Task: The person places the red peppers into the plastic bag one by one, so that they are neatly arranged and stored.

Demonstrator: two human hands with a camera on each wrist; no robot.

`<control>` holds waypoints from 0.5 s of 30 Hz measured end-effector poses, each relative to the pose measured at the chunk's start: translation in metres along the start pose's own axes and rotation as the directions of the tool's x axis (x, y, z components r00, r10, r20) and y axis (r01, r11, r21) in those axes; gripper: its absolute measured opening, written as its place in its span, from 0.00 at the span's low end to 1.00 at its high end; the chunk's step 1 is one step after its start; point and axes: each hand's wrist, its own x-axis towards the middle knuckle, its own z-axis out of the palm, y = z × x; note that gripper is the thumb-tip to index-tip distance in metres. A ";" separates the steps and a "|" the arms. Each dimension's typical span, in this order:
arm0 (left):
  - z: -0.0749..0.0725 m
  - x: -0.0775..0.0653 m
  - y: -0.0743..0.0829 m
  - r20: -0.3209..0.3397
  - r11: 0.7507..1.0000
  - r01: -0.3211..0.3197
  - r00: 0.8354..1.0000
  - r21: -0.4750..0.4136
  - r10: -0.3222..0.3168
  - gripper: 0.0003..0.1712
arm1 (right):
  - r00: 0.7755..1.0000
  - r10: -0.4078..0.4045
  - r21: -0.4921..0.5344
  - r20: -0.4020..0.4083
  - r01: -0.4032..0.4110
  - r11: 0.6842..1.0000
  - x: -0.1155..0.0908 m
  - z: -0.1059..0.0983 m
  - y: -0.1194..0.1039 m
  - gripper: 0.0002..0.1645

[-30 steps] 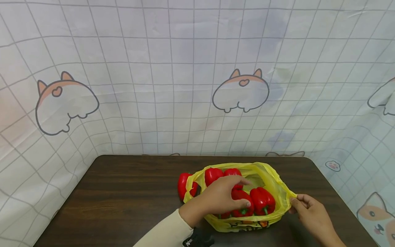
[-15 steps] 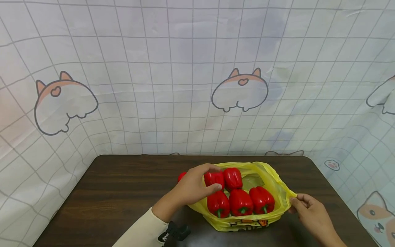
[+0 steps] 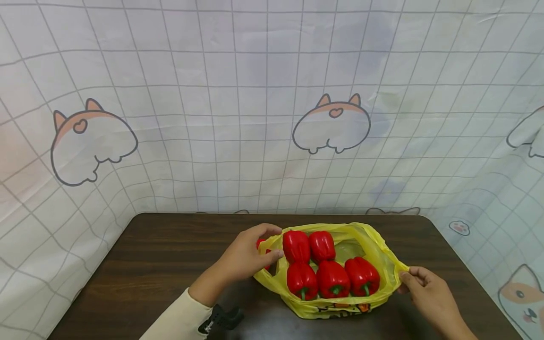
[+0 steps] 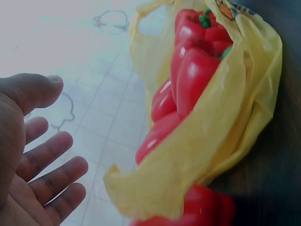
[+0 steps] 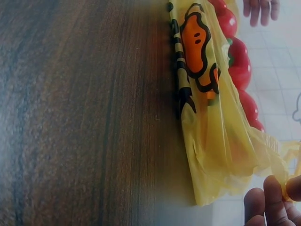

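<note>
A yellow plastic bag [image 3: 303,308] lies with its mouth spread wide. Inside it sit several red bell peppers [image 3: 332,276] with green stems, in two rows. One more red bell pepper [image 4: 202,207] lies outside, at the bag's left end; in the head view the left hand and the bag hide most of it. My left hand [image 3: 242,253] hovers over that pepper with fingers spread, holding nothing, its fingertips near the bag's left rim. Between thumb and fingers, my right hand [image 3: 431,295] pinches the right corner of the bag, pulling it taut.
Under the bag is a dark wood-grain table [image 3: 178,264], its back edge against a white grid-patterned cloth [image 3: 238,141] with cartoon animals. More cloth rises along both sides. A black strap device [image 3: 221,318] sits at the left wrist.
My left hand has drawn back leftward from above the peppers in the bag to the bag's left end. The right hand keeps its pinch on the bag's corner.
</note>
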 end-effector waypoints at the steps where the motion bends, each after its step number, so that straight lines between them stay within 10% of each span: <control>1: -0.002 -0.001 -0.002 -0.005 1.000 0.005 1.000 -0.002 -0.005 0.28 | 1.000 0.001 0.000 -0.001 -0.001 1.000 0.000 0.000 0.000 0.29; 15: -0.019 -0.019 -0.029 -0.088 0.998 0.057 0.995 0.010 -0.056 0.26 | 1.000 0.012 -0.003 -0.007 -0.012 1.000 -0.002 0.000 0.003 0.30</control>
